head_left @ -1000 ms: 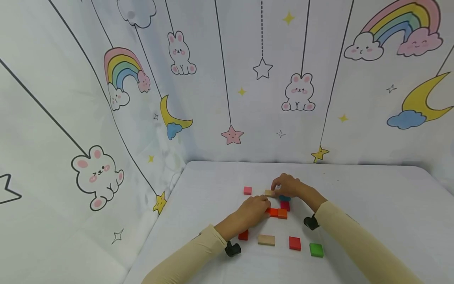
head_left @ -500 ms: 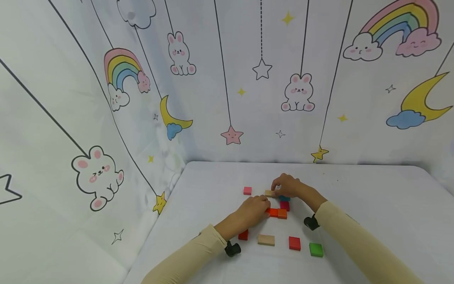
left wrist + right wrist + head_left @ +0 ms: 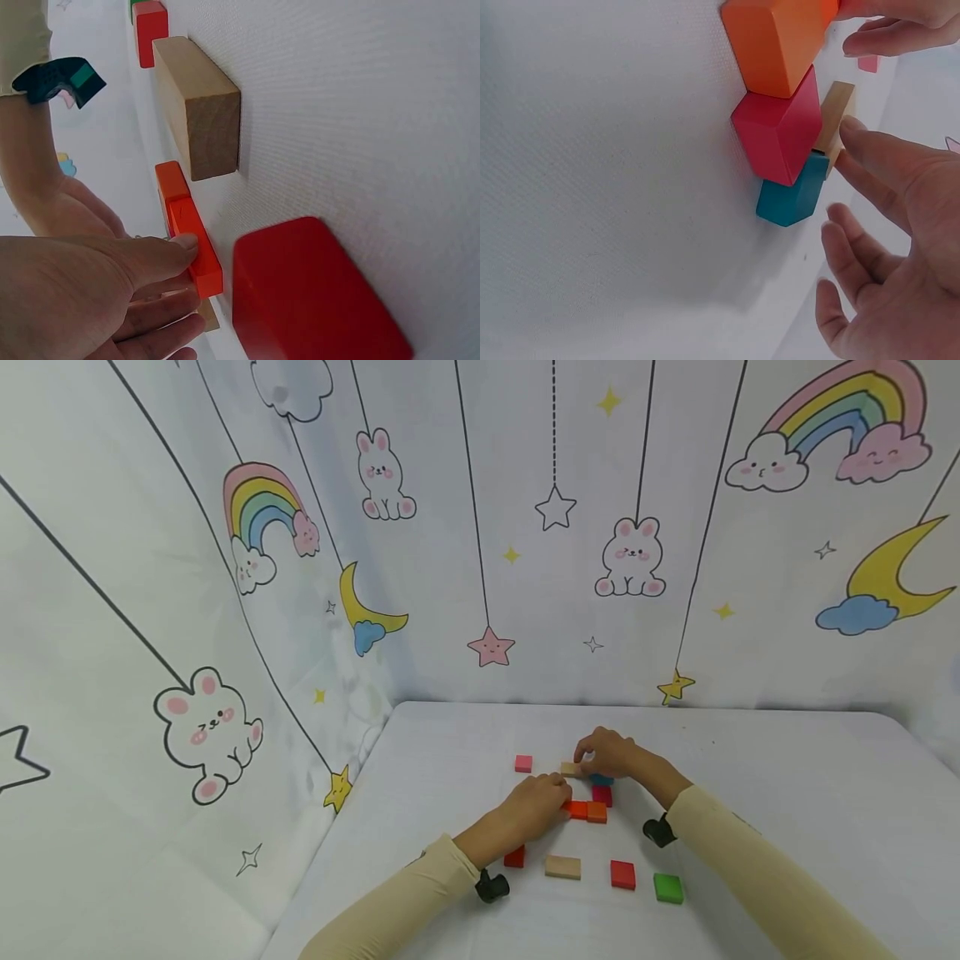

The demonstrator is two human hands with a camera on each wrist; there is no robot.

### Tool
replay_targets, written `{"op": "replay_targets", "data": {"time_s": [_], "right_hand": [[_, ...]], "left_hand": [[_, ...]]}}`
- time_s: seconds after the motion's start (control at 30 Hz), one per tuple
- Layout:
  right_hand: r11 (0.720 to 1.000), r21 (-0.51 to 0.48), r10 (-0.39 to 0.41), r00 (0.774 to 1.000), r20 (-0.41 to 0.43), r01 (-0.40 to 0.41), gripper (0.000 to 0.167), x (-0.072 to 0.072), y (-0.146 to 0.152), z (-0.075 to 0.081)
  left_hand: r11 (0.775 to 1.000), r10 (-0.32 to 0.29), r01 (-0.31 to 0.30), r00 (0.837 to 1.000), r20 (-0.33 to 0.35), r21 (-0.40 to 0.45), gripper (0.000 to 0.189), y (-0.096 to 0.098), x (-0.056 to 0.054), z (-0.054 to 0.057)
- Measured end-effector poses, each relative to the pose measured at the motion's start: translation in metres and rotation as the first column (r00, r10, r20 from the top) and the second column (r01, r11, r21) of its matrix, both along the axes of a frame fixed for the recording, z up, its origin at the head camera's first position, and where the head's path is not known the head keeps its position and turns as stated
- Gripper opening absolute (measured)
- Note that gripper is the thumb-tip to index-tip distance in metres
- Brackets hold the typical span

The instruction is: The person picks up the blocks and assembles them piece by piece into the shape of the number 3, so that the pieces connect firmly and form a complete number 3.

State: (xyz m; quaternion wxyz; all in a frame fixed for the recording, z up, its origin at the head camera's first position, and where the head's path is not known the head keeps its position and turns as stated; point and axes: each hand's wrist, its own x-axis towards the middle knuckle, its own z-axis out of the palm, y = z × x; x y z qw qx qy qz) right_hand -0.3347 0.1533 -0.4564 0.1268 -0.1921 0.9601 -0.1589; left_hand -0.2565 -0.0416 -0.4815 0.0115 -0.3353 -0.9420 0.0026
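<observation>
My left hand pinches the left end of a red-orange block, its thumb lying on the block in the left wrist view. An orange block adjoins that one on the right. Behind it stands a crimson block, then a teal block, touching in a row. At the back, my right hand holds the end of a light wooden block between thumb and index finger, beside the teal block. The other right fingers spread loosely over the table.
A pink block lies at the back left. Nearer the front are a red block by the left wrist, a wooden block, another red block and a green block. A patterned curtain hangs behind the white table.
</observation>
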Motion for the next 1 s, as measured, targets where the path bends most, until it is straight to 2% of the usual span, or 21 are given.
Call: {"op": "replay_targets", "data": {"time_s": [0.3,0.57,0.8,1.0], "right_hand": [[0.999,-0.033,-0.013,0.999,-0.045,0.011,0.025,-0.008,-0.012,-0.009],[0.999,-0.025,0.033,0.990,-0.134,-0.037,0.027,-0.013,-0.034,-0.012],[0.997,-0.021,0.077,0.988,-0.136,-0.080,0.033,-0.020,-0.052,-0.003],[0.993,-0.016,0.118,0.988,-0.102,-0.120,0.031,-0.025,-0.065,0.000]], "left_hand": [[1.000,-0.007,0.007,1.000,-0.005,0.007,0.025,-0.002,0.001,0.002],[1.000,-0.003,0.003,1.000,-0.022,-0.005,0.025,-0.002,0.002,0.002],[1.000,0.007,-0.007,0.999,-0.048,-0.016,0.026,-0.002,0.003,0.001],[1.000,-0.003,0.000,0.995,-0.101,-0.032,0.023,-0.002,0.003,0.000]]}}
